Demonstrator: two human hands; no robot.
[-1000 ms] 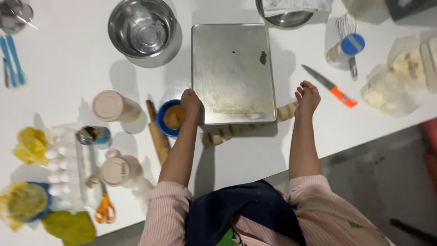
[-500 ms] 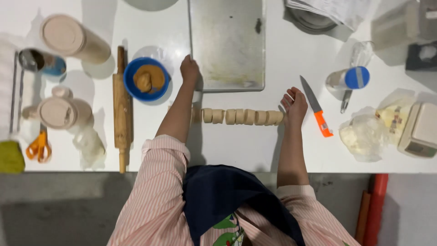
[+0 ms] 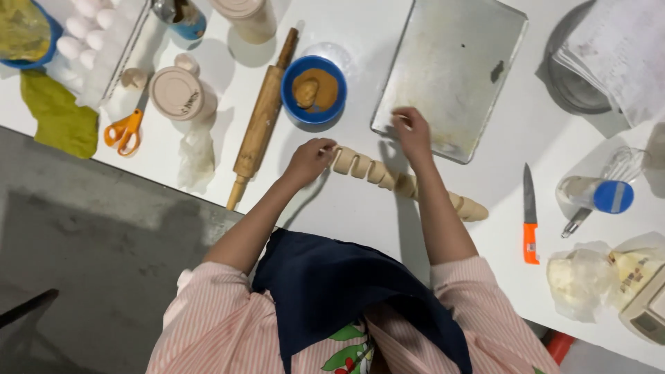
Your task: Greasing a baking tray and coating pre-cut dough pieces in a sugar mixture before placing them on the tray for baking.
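Now we see our left hand with its grip loosely curled, fingertips touching the near end of the row of cut dough pieces lying on the white counter. Our right hand hovers at the metal tray edge; whether its half-closed grip holds anything, we cannot tell.

- A white counter fills my view from above, running at a slant across the frame.
- Bare grey concrete floor lies below its near edge.
- Overhead light throws soft shadows across the white surface.
- A dark bar crosses the floor's lower left corner.
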